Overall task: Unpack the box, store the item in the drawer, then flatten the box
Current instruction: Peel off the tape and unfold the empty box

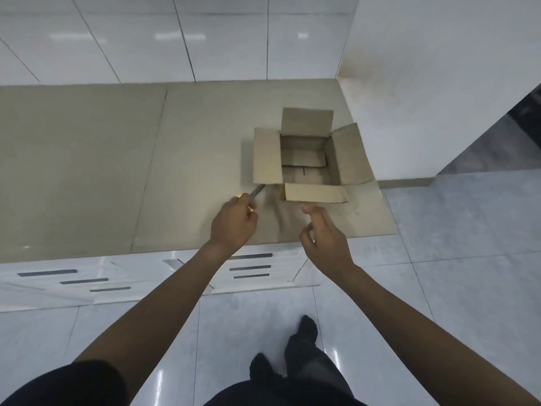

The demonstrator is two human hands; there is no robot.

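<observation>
while the left hand (pixel 234 221) was clenched around a yellow-handled cutter (pixel 254 192), blade just ahead of that grip toward the box (pixel 304 159), a slip could nick the cardboard or the right hand (pixel 325 238), which hovered released beside it. box sat open on the surface (pixel 117 171), looking empty; item not visible.

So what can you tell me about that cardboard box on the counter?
The cardboard box is plain brown and stands upright near the right end of the beige counter, close to the white wall. All four top flaps are folded outward, so it is open. Inside, only the bottom flaps show; it looks empty. Neither hand touches it: the right hand hovers just short of the near flap, and the left hand holds a yellow-handled blade by its left corner.
</observation>
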